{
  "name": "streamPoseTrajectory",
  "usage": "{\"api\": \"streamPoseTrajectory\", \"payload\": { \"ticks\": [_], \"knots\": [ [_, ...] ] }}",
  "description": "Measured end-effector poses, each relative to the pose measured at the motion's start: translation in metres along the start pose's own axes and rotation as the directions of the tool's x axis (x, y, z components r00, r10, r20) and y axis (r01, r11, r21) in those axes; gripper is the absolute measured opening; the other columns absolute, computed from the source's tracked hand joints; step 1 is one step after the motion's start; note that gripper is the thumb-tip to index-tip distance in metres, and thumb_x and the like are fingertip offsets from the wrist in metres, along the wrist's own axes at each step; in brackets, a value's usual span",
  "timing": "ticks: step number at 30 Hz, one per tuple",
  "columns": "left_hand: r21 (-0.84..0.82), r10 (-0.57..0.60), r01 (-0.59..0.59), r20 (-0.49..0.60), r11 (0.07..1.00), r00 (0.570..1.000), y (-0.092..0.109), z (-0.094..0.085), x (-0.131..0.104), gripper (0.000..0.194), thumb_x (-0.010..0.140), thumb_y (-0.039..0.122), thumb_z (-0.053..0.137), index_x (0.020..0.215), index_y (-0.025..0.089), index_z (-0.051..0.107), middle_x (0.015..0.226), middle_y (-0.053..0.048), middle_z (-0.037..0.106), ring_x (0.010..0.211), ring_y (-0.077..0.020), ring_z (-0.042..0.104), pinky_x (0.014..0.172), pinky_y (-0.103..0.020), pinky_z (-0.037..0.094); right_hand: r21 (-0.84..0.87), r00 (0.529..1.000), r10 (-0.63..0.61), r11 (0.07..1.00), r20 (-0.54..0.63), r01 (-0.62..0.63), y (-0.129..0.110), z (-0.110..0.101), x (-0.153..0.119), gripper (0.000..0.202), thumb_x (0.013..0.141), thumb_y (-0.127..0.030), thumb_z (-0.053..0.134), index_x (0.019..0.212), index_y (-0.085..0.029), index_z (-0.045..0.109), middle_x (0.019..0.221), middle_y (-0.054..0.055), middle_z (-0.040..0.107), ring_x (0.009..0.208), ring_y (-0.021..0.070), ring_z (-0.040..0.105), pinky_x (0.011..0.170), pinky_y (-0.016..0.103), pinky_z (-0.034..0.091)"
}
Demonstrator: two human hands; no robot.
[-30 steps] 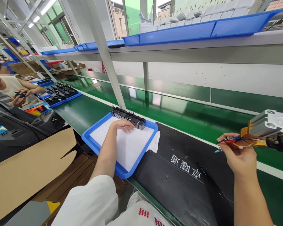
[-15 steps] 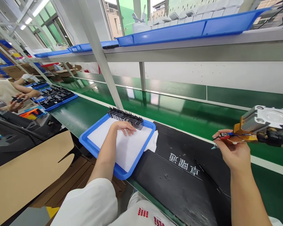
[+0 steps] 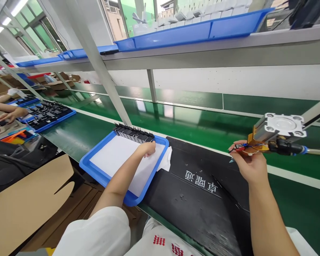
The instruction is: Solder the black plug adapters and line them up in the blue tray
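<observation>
My left hand (image 3: pixel 148 148) is closed, fingers curled under, at the right end of a row of black parts with thin prongs (image 3: pixel 133 133). What its fingers hold is hidden. The row stands along the far side of a blue tray (image 3: pixel 96 175) lined with a white sheet (image 3: pixel 114 153). My right hand (image 3: pixel 252 165) pinches a small red and black part with thin wires (image 3: pixel 239 146), right against the brown bracket (image 3: pixel 252 137) of a silver air cylinder (image 3: pixel 280 124). Below the fingers a small teal tip (image 3: pixel 231 160) shows.
A black mat (image 3: pixel 192 209) with white lettering lies on the green bench. A white cloth (image 3: pixel 165 160) sticks out by the tray. At left, a co-worker's hands (image 3: pixel 10 115) hold a dark part near a blue tray of black parts (image 3: pixel 53 117). A slanting post (image 3: pixel 101 67) rises behind.
My left hand has moved right along the row, and its fingers have gone from loosely spread to curled closed. My right hand stays at the cylinder's bracket. The whole view has shifted.
</observation>
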State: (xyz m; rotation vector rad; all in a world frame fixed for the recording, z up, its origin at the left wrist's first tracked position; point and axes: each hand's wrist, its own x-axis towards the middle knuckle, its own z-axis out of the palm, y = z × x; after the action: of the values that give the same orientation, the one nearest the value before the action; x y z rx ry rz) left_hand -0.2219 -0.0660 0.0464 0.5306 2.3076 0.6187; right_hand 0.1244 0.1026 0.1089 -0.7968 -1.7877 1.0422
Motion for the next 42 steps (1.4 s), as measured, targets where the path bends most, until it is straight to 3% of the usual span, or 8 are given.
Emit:
{"api": "streamPoseTrajectory", "payload": {
  "ticks": [8, 14, 18, 21, 23, 29, 34, 42],
  "knots": [
    [0.342, 0.086, -0.093, 0.036, 0.935, 0.996, 0.022, -0.007, -0.029, 0.024, 0.076, 0.015, 0.064, 0.098, 0.007, 0.064, 0.069, -0.020, 0.072, 0.071, -0.0364, 0.073, 0.071, -0.050, 0.058, -0.017, 0.997, -0.071, 0.997, -0.008, 0.071, 0.009, 0.001, 0.001, 0.028, 0.067, -0.043, 0.067, 0.083, -0.020, 0.061, 0.071, 0.004, 0.065, 0.066, 0.0203, 0.063, 0.060, 0.033, 0.052],
    [0.608, 0.427, -0.397, 0.103, 0.688, 0.898, 0.071, -0.010, -0.073, 0.037, 0.089, 0.024, 0.051, 0.124, 0.016, 0.061, 0.126, -0.017, 0.067, 0.126, -0.0336, 0.058, 0.103, -0.042, 0.045, -0.021, 0.995, -0.103, 0.994, 0.002, 0.103, 0.002, -0.003, 0.003, 0.026, 0.069, -0.045, 0.061, 0.073, -0.019, 0.061, 0.073, 0.008, 0.067, 0.068, 0.0218, 0.063, 0.063, 0.035, 0.051],
    [0.663, 0.655, -0.638, 0.287, 0.391, 0.699, 0.113, 0.037, -0.097, 0.034, 0.092, 0.025, 0.045, 0.119, 0.019, 0.065, 0.114, -0.011, 0.073, 0.110, -0.0298, 0.067, 0.089, -0.035, 0.049, -0.080, 0.994, -0.107, 0.991, 0.027, 0.109, -0.004, -0.007, 0.002, 0.025, 0.072, -0.044, 0.059, 0.075, -0.019, 0.062, 0.068, 0.005, 0.065, 0.063, 0.0194, 0.060, 0.060, 0.033, 0.049],
    [0.525, 0.746, -0.769, 0.330, 0.365, 0.579, 0.136, 0.087, -0.100, 0.021, 0.090, 0.024, 0.051, 0.101, 0.021, 0.068, 0.099, -0.007, 0.075, 0.093, -0.0248, 0.070, 0.077, -0.030, 0.048, -0.144, 0.993, -0.113, 0.983, 0.024, 0.115, -0.005, -0.011, 0.002, 0.025, 0.073, -0.043, 0.058, 0.072, -0.019, 0.060, 0.061, 0.003, 0.061, 0.055, 0.0167, 0.053, 0.056, 0.030, 0.044],
    [0.387, 0.793, -0.813, 0.264, 0.435, 0.549, 0.142, 0.120, -0.094, 0.013, 0.088, 0.023, 0.056, 0.094, 0.021, 0.067, 0.088, -0.004, 0.074, 0.082, -0.0203, 0.068, 0.071, -0.027, 0.046, -0.178, 0.993, -0.117, 0.977, 0.009, 0.116, -0.003, -0.012, 0.003, 0.024, 0.074, -0.043, 0.058, 0.069, -0.019, 0.058, 0.058, 0.002, 0.058, 0.053, 0.0156, 0.050, 0.055, 0.030, 0.041],
    [0.018, 0.752, -0.754, -0.083, 0.657, 0.654, 0.123, 0.176, -0.068, 0.016, 0.089, 0.029, 0.059, 0.076, 0.019, 0.060, 0.067, 0.001, 0.064, 0.063, -0.0127, 0.057, 0.063, -0.023, 0.040, -0.198, 0.992, -0.127, 0.973, -0.010, 0.122, 0.005, -0.014, 0.005, 0.023, 0.075, -0.043, 0.058, 0.071, -0.020, 0.057, 0.057, 0.000, 0.056, 0.052, 0.0149, 0.047, 0.054, 0.029, 0.039],
    [-0.038, 0.680, -0.689, -0.128, 0.724, 0.722, 0.106, 0.168, -0.054, 0.027, 0.088, 0.037, 0.058, 0.068, 0.020, 0.059, 0.055, 0.004, 0.054, 0.055, -0.0125, 0.052, 0.059, -0.025, 0.035, -0.226, 0.992, -0.123, 0.967, -0.023, 0.115, 0.011, -0.017, 0.005, 0.025, 0.079, -0.044, 0.057, 0.081, -0.020, 0.058, 0.068, 0.003, 0.061, 0.059, 0.0164, 0.052, 0.061, 0.031, 0.044],
    [-0.082, 0.675, -0.694, -0.174, 0.715, 0.717, 0.104, 0.162, -0.041, 0.024, 0.092, 0.033, 0.052, 0.076, 0.021, 0.065, 0.057, 0.003, 0.058, 0.059, -0.0140, 0.058, 0.067, -0.025, 0.043, -0.662, 0.979, -0.166, 0.748, -0.115, 0.049, 0.014, -0.040, 0.007, 0.017, 0.079, -0.037, 0.055, 0.081, -0.021, 0.057, 0.085, 0.011, 0.062, 0.080, 0.0273, 0.060, 0.075, 0.042, 0.050]
  ]
}}
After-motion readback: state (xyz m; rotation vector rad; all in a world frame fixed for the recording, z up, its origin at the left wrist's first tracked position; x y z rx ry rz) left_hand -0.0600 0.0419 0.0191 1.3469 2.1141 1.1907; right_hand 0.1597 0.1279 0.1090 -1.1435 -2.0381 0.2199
